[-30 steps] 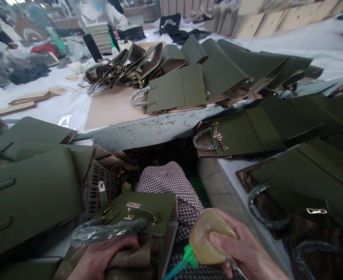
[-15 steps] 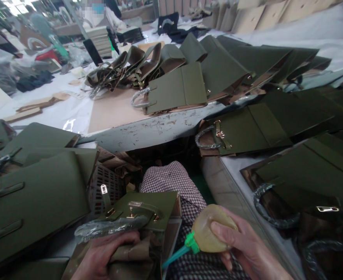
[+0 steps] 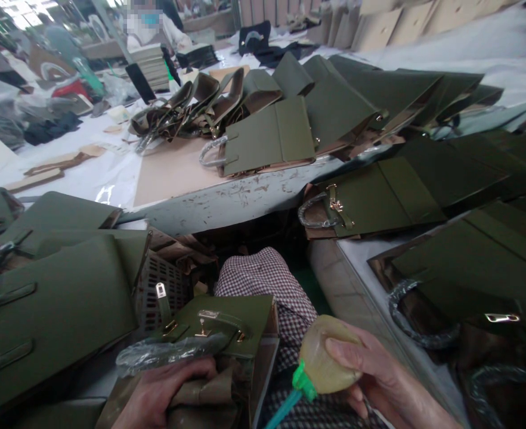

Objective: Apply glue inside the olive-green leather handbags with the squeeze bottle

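Note:
A dark green handbag (image 3: 227,307) with gold hardware rests on my lap at the lower middle, its handle (image 3: 169,353) wrapped in clear plastic. My left hand (image 3: 162,384) is closed on the bag's brown lining (image 3: 204,396), just below the handle; some fingertips are hidden in the folds. In my right hand (image 3: 374,363) is a yellowish squeeze bulb (image 3: 328,354) with a green collar and a teal tube (image 3: 284,411). The tube slants down to the left beside the bag, and its tip is out of frame.
More green handbags (image 3: 75,286) lie at my left, over a plastic basket (image 3: 162,286). Others (image 3: 374,196) cover the right-hand surface, and a row lies on the worktable (image 3: 227,199) ahead. A person (image 3: 169,30) is behind the table.
My right hand has moved slightly right with the squeeze bulb, and the tube has swung down, away from the bag's side edge. My left hand has stayed nearly still on the bag.

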`<state>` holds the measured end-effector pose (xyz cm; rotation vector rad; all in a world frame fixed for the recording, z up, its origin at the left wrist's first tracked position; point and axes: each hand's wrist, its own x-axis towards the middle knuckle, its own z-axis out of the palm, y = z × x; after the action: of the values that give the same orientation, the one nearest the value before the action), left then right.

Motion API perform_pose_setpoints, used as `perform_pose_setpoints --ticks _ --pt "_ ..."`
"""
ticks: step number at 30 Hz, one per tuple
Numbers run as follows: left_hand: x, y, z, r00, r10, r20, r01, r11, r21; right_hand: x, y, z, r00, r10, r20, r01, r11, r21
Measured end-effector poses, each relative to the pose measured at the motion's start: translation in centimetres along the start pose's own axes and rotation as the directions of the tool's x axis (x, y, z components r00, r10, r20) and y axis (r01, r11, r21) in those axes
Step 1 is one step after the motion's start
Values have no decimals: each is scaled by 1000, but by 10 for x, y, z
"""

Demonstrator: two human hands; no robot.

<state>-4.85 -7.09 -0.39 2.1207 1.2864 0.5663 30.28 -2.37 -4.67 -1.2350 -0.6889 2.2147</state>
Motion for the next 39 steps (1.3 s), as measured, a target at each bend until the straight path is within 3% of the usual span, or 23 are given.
perform_pose_setpoints --ticks 5,14,21,30,39 --pt "1 2 1 1000 -6 2 6 999 -36 6 -5 -4 994 -35 -102 29 998 -60" --pt "-1 0 5 999 -12 53 15 999 -48 3 -15 5 999 -42 14 43 991 -124" --pt "0 1 3 996 4 93 -1 999 -35 11 -22 0 999 -31 28 36 980 -195" --pt "3 -1 3 991 14 132 -10 1000 -29 21 -37 -6 1000 -22 2 21 908 -419" --pt "8 -1 3 994 46 104 -46 999 0 20 -31 -16 992 -72 -106 8 861 -509"
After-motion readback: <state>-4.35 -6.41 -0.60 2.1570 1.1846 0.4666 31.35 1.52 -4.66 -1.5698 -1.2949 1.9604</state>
